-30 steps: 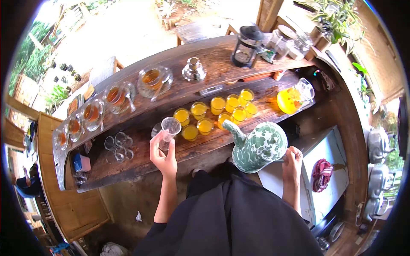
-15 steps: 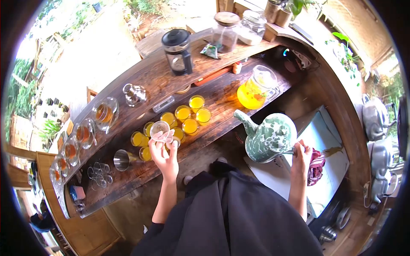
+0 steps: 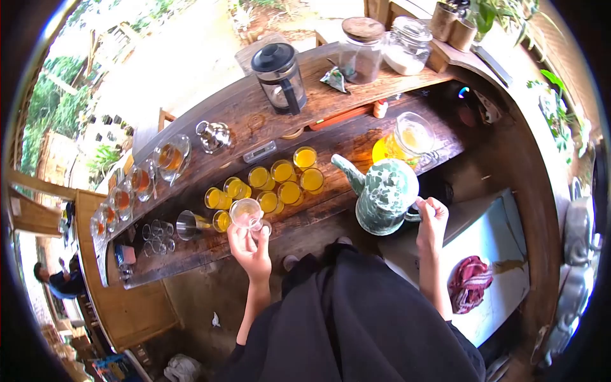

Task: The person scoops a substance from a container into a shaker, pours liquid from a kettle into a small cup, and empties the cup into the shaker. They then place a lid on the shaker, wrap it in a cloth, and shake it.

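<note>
My left hand (image 3: 252,253) has its fingers round a small clear glass (image 3: 246,213), held at the counter's near edge. My right hand (image 3: 431,219) is closed on the handle of a green and white speckled teapot (image 3: 386,195), whose spout points up and left. Several glasses of orange drink (image 3: 289,191) stand in rows just beyond the held glass. A glass pitcher (image 3: 410,137) of yellow-orange drink is behind the teapot and partly hidden by it.
A French press (image 3: 280,81), lidded jars (image 3: 361,54) and cups of brown drink (image 3: 170,157) stand on the upper shelf. Upturned empty glasses (image 3: 158,237) are at the left. A red cloth (image 3: 470,284) lies at the right. One person (image 3: 62,279) is far left.
The teapot and my right hand have moved left, away from the red cloth, and the teapot now overlaps the pitcher. The whole view has shifted. My left hand still holds the glass.
</note>
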`<state>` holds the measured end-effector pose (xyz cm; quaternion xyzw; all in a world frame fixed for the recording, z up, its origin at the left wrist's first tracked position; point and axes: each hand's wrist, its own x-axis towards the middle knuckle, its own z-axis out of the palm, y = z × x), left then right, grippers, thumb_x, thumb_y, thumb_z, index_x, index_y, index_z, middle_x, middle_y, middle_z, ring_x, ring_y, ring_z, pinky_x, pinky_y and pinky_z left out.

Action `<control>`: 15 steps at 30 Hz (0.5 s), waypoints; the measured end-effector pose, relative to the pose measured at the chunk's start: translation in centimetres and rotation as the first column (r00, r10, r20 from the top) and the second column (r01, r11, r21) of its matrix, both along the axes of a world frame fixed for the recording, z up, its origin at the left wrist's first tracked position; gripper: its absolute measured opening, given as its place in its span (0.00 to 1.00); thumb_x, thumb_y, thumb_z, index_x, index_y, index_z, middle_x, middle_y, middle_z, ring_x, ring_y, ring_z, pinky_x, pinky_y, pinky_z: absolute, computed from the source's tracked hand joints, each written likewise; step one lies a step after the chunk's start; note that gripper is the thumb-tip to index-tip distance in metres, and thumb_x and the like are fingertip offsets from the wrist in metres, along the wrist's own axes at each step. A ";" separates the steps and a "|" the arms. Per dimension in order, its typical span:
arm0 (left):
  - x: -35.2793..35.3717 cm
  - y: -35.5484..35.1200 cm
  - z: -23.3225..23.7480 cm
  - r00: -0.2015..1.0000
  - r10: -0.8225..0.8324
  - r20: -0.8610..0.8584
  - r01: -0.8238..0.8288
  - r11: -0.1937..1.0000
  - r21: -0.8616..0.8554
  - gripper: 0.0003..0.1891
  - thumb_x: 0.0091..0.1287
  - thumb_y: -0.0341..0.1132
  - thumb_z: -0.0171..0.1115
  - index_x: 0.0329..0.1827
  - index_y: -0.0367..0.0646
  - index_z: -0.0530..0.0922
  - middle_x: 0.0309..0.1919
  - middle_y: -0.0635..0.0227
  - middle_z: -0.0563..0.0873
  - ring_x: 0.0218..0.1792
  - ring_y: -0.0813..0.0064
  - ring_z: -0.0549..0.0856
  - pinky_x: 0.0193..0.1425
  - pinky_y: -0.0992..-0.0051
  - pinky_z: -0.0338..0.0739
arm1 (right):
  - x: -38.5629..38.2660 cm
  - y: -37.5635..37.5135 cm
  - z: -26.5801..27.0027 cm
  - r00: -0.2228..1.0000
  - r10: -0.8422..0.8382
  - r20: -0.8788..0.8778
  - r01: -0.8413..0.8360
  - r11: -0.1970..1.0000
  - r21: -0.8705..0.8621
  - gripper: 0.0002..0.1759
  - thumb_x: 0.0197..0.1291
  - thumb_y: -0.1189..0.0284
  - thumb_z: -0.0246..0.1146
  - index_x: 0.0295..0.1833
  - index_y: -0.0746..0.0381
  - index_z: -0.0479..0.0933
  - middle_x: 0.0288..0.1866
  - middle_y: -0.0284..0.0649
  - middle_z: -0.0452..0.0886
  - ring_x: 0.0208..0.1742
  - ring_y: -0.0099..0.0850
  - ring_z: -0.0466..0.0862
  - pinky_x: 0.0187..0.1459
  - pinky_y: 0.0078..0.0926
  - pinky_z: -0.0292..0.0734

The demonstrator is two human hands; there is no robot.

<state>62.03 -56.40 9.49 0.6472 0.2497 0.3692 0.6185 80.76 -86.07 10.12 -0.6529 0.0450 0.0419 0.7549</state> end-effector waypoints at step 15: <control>-2.1 -1.3 2.0 0.964 0.217 -0.157 -0.199 0.972 0.123 0.24 0.63 0.19 0.63 0.62 0.37 0.67 0.54 0.53 0.82 0.57 0.66 0.81 0.64 0.69 0.73 | 3.6 9.3 -3.8 0.995 -0.070 0.066 0.062 0.992 0.114 0.26 0.59 0.85 0.64 0.20 0.55 0.55 0.21 0.21 0.58 0.25 0.13 0.54 0.29 0.17 0.50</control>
